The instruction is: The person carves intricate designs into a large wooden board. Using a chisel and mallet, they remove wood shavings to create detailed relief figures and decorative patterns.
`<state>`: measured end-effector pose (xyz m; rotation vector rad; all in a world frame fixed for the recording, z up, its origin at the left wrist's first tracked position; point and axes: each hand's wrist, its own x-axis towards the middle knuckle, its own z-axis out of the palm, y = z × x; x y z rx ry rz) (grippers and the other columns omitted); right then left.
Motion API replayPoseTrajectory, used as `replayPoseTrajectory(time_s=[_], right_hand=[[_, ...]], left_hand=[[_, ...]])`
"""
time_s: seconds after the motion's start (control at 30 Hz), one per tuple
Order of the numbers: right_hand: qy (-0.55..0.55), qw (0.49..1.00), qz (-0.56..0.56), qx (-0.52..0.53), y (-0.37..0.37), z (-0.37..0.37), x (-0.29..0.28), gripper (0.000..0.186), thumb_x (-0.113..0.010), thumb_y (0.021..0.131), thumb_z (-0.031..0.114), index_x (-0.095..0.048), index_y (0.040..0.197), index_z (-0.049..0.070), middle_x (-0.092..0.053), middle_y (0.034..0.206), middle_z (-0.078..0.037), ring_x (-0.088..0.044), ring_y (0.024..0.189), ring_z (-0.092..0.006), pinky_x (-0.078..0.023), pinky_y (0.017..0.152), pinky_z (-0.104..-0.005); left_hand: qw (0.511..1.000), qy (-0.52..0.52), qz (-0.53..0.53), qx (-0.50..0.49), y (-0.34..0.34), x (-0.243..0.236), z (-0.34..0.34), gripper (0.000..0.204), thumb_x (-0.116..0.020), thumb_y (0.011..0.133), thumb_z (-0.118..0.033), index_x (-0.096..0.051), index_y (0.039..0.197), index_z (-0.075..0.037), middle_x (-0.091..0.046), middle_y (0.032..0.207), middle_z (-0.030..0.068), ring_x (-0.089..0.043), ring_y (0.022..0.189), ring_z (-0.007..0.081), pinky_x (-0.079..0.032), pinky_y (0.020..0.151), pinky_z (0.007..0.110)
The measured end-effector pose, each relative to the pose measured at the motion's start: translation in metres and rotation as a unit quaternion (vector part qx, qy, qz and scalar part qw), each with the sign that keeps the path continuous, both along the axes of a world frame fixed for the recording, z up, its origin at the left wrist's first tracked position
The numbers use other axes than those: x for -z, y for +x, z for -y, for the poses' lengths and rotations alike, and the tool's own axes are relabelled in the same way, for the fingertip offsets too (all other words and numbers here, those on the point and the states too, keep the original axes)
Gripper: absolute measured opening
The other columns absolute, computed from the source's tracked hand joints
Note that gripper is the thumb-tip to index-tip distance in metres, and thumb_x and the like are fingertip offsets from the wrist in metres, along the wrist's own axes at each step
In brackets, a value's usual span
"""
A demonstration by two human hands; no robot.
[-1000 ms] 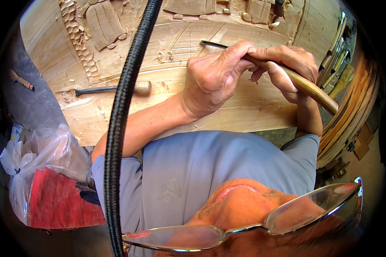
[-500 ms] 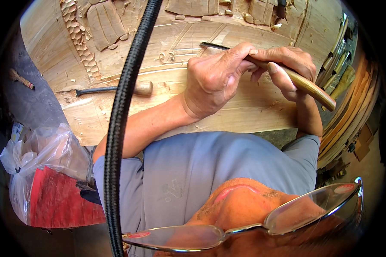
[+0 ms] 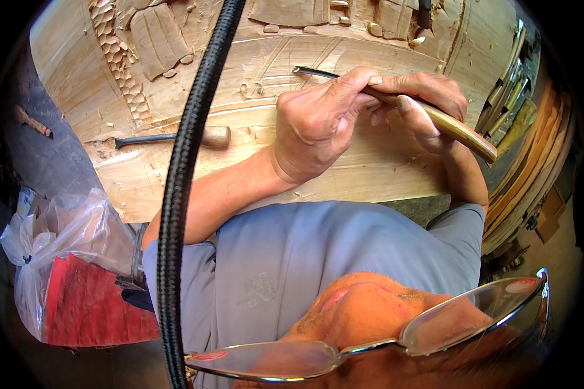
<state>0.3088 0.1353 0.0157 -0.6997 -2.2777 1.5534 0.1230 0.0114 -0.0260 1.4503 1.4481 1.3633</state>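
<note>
Left hand [image 3: 313, 126]: closed on gouge [image 3: 459, 129];
Right hand [image 3: 431, 104]: wrapped round it too;
Second chisel [image 3: 215, 136]: near carved panel's [image 3: 363, 172] left edge

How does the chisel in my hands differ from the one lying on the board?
The held chisel is gripped in the left hand and right hand; the lying chisel rests on the board. The held chisel is long-handled; the lying chisel is shorter-handled. Both point left and combine wood with dark metal.

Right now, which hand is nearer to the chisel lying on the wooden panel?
Left. The left hand is right of the lying chisel, apart from it; the right hand is farther right, around the gouge's handle.
</note>
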Motion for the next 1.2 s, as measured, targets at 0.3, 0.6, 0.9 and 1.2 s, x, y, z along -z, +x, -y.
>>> replayPoseTrajectory(time_s=[0.3, 0.6, 0.9, 1.2], right_hand=[[0.028, 0.998, -0.048, -0.004, 0.004, 0.004, -0.009, 0.033, -0.061, 0.087, -0.002, -0.079, 0.114, -0.002, -0.079, 0.082, -0.014, -0.079, 0.068, -0.0227, -0.065, 0.065, -0.0352], [0.065, 0.998, -0.008, 0.017, 0.003, 0.012, -0.019, 0.033, -0.060, 0.086, -0.004, -0.078, 0.113, -0.003, -0.079, 0.084, -0.013, -0.080, 0.070, -0.0220, -0.063, 0.063, -0.0354], [0.063, 0.998, -0.010, 0.024, 0.001, 0.014, -0.017, 0.031, -0.060, 0.087, -0.004, -0.079, 0.112, -0.002, -0.080, 0.085, -0.013, -0.079, 0.069, -0.0214, -0.064, 0.063, -0.0340], [0.059, 0.998, 0.001, 0.034, -0.001, 0.018, -0.021, 0.030, -0.059, 0.089, -0.004, -0.078, 0.112, -0.002, -0.080, 0.086, -0.012, -0.079, 0.069, -0.0207, -0.063, 0.062, -0.0338]], left_hand=[[0.998, 0.065, -0.009, 0.002, 0.004, 0.002, 0.003, 0.036, -0.078, 0.096, 0.000, -0.070, 0.131, 0.001, -0.081, 0.090, 0.0106, -0.079, 0.075, 0.0216, -0.062, 0.065, 0.031], [0.999, 0.020, 0.024, 0.022, 0.006, 0.000, 0.002, 0.040, -0.084, 0.092, -0.005, -0.071, 0.129, -0.002, -0.081, 0.090, 0.0094, -0.079, 0.075, 0.0202, -0.061, 0.064, 0.030], [1.000, 0.023, -0.001, 0.006, 0.006, 0.000, 0.003, 0.039, -0.086, 0.090, -0.008, -0.073, 0.127, -0.004, -0.081, 0.089, 0.0087, -0.078, 0.073, 0.0193, -0.061, 0.064, 0.030], [0.999, 0.035, -0.008, -0.002, 0.005, 0.000, 0.003, 0.037, -0.086, 0.091, -0.007, -0.074, 0.126, -0.005, -0.080, 0.089, 0.0082, -0.077, 0.071, 0.0192, -0.060, 0.062, 0.030]])
